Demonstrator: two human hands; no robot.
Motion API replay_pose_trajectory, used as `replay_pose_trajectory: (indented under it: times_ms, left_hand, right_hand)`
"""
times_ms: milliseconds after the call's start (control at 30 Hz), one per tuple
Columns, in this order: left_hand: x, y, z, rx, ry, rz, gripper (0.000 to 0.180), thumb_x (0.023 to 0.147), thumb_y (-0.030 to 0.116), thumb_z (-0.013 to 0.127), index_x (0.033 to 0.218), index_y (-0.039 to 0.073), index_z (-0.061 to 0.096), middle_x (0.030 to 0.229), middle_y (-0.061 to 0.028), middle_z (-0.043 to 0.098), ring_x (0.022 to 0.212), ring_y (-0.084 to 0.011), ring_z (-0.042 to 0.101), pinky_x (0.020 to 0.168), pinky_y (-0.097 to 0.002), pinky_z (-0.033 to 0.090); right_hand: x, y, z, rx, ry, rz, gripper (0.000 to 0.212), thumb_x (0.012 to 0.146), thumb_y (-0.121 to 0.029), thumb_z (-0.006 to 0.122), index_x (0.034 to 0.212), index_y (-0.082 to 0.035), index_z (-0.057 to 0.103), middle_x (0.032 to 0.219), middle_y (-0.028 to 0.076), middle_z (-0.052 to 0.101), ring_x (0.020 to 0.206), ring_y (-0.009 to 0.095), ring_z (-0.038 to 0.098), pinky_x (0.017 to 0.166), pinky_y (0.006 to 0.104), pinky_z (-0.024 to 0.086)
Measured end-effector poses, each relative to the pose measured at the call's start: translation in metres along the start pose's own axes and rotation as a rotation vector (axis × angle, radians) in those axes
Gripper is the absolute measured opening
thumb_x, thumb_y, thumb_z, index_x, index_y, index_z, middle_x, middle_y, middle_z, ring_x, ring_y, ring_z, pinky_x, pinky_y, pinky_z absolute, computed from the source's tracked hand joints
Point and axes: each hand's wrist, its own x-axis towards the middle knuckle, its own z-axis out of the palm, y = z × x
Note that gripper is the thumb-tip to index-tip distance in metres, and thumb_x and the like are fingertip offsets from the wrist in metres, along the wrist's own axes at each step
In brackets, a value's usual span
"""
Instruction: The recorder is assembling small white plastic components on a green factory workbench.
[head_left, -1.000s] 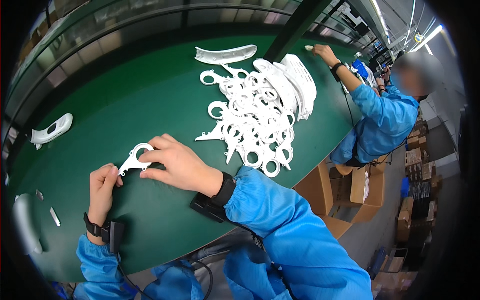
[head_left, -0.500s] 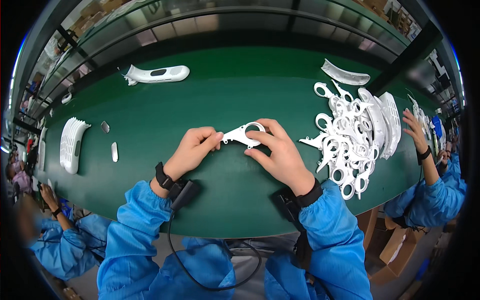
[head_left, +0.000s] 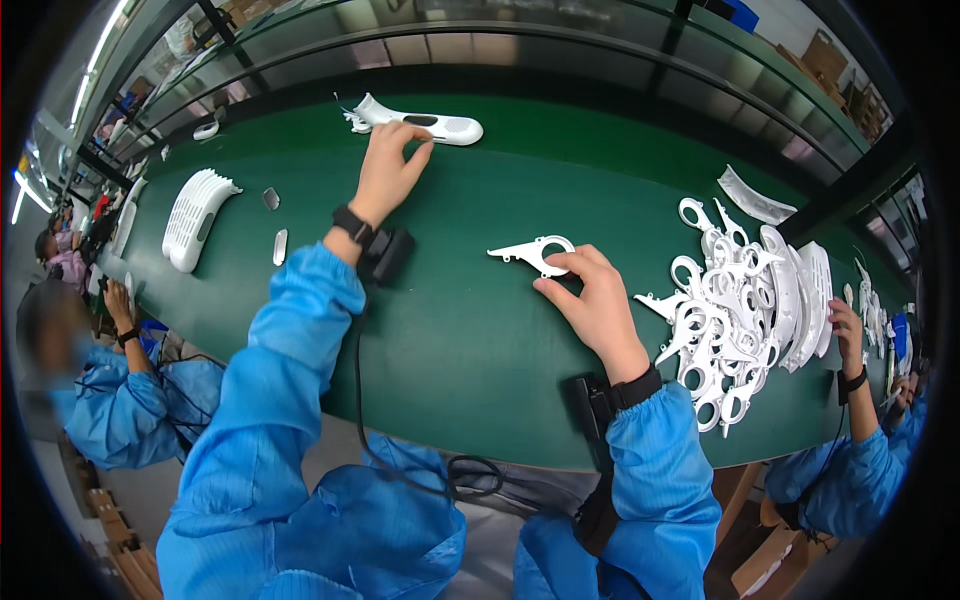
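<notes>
Head view: grasped by the ring between thumb and fingers of the right hand (head_left: 598,305), a white ring bracket (head_left: 520,251), in front of the body, left of the pile of white parts (head_left: 738,285). Partly hidden by the finger and thumb: the ring's right edge. Hard to judge: clearance above the green bench (head_left: 470,350). Against the near side of a long white shell (head_left: 458,130), fingers bent, the left hand (head_left: 388,170); impossible to tell whether gripping or merely close. Overlapping and uncountable: the pile's brackets. Cut off by the dark fisheye rim: co-workers at both sides. Partly hidden below the bench edge: a cardboard box (head_left: 768,570). On the bench at left: a slotted white shell (head_left: 195,222). Behind the bench: a dark metal rack (head_left: 540,30).
</notes>
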Motion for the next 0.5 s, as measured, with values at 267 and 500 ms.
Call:
replay_pose_trajectory:
  times_ms: [267, 500]
  left_hand:
    - [0.071, -0.024, 0.028, 0.599, -0.816, -0.115, 0.064, 0.088, 0.060, 0.054, 0.135, 0.017, 0.047, 0.133, -0.0131, 0.049, 0.128, -0.0325, 0.044, 0.100, -0.0540, 0.034]
    - [0.084, -0.038, 0.046, 0.326, -0.655, -0.203, 0.052, 0.095, 0.049, 0.047, 0.129, 0.008, 0.047, 0.100, -0.0258, 0.065, 0.091, -0.0437, 0.062, 0.079, -0.0500, 0.047]
  right_hand:
    - [0.000, 0.010, -0.003, 0.059, 0.037, 0.076, 0.030, 0.077, -0.022, 0.077, 0.099, -0.003, 0.070, 0.086, 0.008, 0.060, 0.073, 0.021, 0.059, 0.067, 0.0327, 0.049]
    - [0.011, 0.018, -0.003, 0.134, 0.109, 0.167, 0.030, 0.076, -0.024, 0.078, 0.096, -0.003, 0.070, 0.078, 0.009, 0.059, 0.068, 0.020, 0.058, 0.063, 0.0323, 0.048]
